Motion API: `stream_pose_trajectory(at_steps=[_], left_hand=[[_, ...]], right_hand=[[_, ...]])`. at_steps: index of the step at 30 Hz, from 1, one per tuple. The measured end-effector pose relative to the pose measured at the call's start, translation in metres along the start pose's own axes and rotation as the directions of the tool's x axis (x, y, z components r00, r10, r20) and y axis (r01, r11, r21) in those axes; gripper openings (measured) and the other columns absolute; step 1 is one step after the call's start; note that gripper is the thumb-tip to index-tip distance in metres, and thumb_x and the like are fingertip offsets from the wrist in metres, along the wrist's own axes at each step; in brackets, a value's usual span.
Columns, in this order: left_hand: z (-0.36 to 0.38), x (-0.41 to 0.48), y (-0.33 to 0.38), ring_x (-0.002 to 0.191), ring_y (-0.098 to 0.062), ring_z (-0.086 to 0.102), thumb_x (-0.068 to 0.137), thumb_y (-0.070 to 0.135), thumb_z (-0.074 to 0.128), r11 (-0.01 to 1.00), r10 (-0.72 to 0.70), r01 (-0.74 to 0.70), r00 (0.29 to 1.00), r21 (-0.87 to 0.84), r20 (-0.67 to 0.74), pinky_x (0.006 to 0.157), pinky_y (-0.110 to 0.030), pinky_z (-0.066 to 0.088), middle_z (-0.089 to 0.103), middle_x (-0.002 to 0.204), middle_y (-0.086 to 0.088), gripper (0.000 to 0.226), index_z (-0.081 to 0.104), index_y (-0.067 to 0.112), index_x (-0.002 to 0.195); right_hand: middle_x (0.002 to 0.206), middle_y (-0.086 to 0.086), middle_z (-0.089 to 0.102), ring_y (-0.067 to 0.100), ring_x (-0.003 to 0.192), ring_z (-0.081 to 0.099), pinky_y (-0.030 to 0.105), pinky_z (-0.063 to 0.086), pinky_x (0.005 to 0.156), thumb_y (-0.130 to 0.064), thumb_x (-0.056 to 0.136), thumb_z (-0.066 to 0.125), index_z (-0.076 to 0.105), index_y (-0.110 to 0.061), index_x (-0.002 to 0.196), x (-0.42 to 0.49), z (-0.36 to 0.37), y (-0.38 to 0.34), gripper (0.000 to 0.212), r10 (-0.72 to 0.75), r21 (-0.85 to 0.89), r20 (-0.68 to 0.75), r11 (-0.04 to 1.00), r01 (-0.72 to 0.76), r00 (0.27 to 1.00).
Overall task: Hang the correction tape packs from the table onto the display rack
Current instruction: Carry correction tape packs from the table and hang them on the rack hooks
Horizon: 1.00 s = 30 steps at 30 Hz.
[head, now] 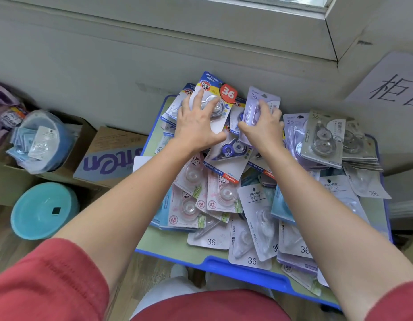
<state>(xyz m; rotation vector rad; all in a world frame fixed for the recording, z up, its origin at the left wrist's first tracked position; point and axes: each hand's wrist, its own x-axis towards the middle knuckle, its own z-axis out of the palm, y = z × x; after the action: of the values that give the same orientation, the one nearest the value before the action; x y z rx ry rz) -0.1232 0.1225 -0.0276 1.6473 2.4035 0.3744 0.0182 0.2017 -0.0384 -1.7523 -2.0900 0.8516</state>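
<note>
So, packs (224,195): heaped across the table (247,272).
Left grip (196,128): clasps blue pack (210,85), table's far edge.
Right grip (263,126): pinches purple pack (255,98).
Handling: likely light, stiff card, slick blister; hold card edges.

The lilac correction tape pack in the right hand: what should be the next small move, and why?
Probably lift both hands straight up, clear of the heap of loose packs. The right hand grips the lilac cardboard correction tape pack, and the left hand holds the blue-topped cardboard pack with a red 36 circle. The heap lies under both, so pulling sideways may drag other packs along.
</note>
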Motion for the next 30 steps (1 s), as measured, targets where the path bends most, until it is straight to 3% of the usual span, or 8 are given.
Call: stream_pose_trajectory(at_steps=[9, 17, 30], left_hand=[[-0.007, -0.068, -0.033, 0.144, -0.033, 0.006, 0.076, 0.045, 0.066, 0.991, 0.041, -0.045, 0.999, -0.124, -0.032, 0.117, -0.043, 0.010, 0.012, 0.159, -0.006, 0.084, 0.027, 0.029, 0.149], [-0.009, -0.164, -0.075, 0.143, -0.033, 0.010, 0.077, 0.046, 0.064, 0.985, 0.093, -0.090, 0.996, -0.147, 0.014, 0.117, -0.044, 0.013, 0.016, 0.158, -0.002, 0.083, 0.026, 0.029, 0.149], [0.025, -0.343, -0.111, 0.142, -0.035, 0.010, 0.076, 0.044, 0.062, 0.986, -0.073, 0.070, 0.997, -0.149, -0.015, 0.114, -0.045, 0.015, 0.018, 0.157, -0.002, 0.083, 0.026, 0.028, 0.149]], right_hand=[[0.152, 0.016, 0.020, 0.038, 0.137, 0.024, 0.039, 0.023, 0.108, -0.035, 0.081, 0.065, 0.027, -0.023, 0.148, -0.079, 0.022, -0.007, 0.078, -0.027, -0.017, -0.075, 1.000, 0.026, 0.997], [0.151, 0.018, 0.020, 0.039, 0.133, 0.029, 0.038, 0.028, 0.106, -0.039, 0.082, 0.065, 0.028, -0.023, 0.148, -0.184, 0.059, -0.003, 0.077, 0.018, -0.040, -0.075, 0.999, -0.021, 0.997], [0.155, 0.016, 0.014, 0.032, 0.142, 0.012, 0.035, 0.015, 0.111, -0.034, 0.086, 0.060, 0.020, -0.018, 0.150, -0.353, 0.113, 0.034, 0.078, -0.176, -0.095, -0.022, 0.980, 0.173, 0.984]])
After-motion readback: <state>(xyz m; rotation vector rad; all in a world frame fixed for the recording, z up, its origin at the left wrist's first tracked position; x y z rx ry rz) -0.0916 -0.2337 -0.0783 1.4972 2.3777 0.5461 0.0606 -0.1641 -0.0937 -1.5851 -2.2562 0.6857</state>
